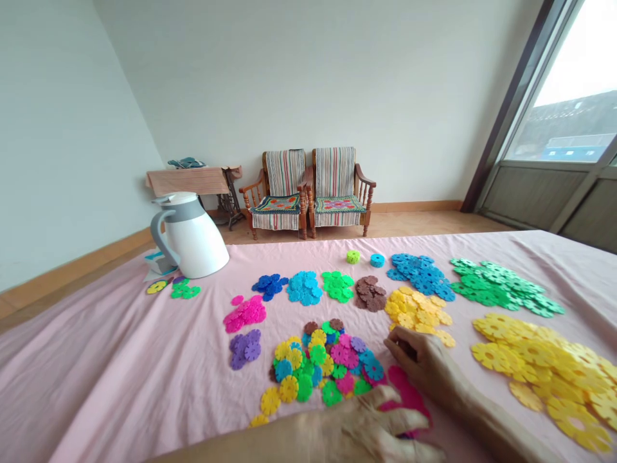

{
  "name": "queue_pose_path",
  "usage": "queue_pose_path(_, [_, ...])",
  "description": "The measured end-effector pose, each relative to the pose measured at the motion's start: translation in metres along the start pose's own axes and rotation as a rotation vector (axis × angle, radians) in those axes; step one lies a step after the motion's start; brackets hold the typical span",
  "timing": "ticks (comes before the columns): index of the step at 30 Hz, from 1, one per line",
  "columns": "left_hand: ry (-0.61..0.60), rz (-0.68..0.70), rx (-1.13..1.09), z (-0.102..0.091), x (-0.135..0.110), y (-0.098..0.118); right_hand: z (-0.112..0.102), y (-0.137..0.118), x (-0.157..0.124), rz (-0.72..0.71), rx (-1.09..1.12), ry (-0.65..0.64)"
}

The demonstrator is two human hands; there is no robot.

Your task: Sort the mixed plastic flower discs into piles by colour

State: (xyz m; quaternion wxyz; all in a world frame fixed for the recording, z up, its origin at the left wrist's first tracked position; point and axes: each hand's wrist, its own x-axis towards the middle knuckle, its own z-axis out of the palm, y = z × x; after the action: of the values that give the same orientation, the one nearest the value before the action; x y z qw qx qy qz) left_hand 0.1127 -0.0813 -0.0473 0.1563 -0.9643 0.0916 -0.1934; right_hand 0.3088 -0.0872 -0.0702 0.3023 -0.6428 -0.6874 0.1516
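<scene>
Right hand (pixel 424 366): fingers curled, tips at the right edge of the mixed heap of multicoloured plastic snowflake discs (pixel 321 363); pinching a piece or not, I cannot tell.
Left hand (pixel 385 427): open and flat, fingers spread over the pile of magenta plastic discs (pixel 409 393).
Mixed heap: mid-way across the pink-clothed bench (pixel 144 373), just left of both hands.
Around: small yellow disc pile (pixel 418 312) just behind the right hand; white plastic jug (pixel 190 235) well apart, far left.

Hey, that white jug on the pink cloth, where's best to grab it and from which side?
Take the grey loop handle, on the left as seen, reaching in from that side. The jug stands upright, and its body is wide, smooth and tapered, so the handle looks the surer hold.
</scene>
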Motion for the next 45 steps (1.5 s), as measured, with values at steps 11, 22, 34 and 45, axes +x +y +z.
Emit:
queue_pose_path(11, [-0.079,-0.3,-0.079,-0.037,-0.034,-0.023,0.002,0.002,0.001,-0.035,-0.039,0.013])
queue_pose_path(22, [0.078,-0.62,-0.201,-0.058,-0.08,-0.027,-0.002,-0.021,0.008,0.034,0.009,-0.05])
queue_pose_path(34, [0.097,-0.721,-0.303,-0.047,-0.098,-0.024,0.015,-0.078,0.056,-0.258,-0.112,-0.149])
queue_pose_path(45, [0.269,-0.781,-0.314,-0.044,-0.096,-0.028,0.007,-0.044,0.076,-0.142,-0.189,0.153])
